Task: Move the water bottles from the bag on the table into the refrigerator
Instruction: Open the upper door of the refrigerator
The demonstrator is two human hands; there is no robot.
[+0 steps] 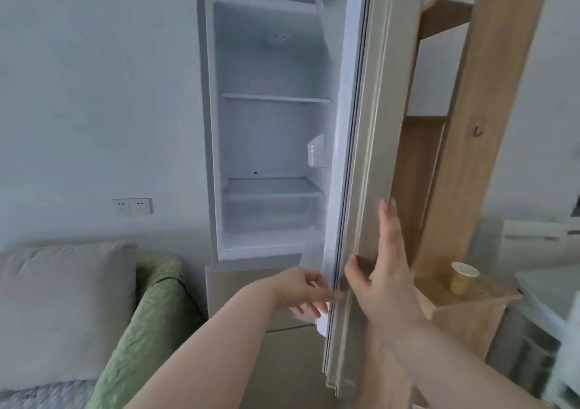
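Observation:
The white refrigerator (270,144) stands open against the wall, and its two inner shelves (273,188) are bare. Its door (364,126) is swung out toward me, seen edge-on in the middle of the view. My left hand (304,292) curls its fingers around the door's inner edge near the bottom. My right hand (386,270) lies flat against the door's outer face, fingers stretched upward and thumb at the edge. No water bottle and no bag are in view.
A wooden shelf unit (489,94) stands right behind the door, with a gold-lidded jar (464,278) on its low ledge. A glass-topped table edge (549,286) shows at far right. A sofa with a grey cushion (62,308) and green blanket (150,314) sits at left.

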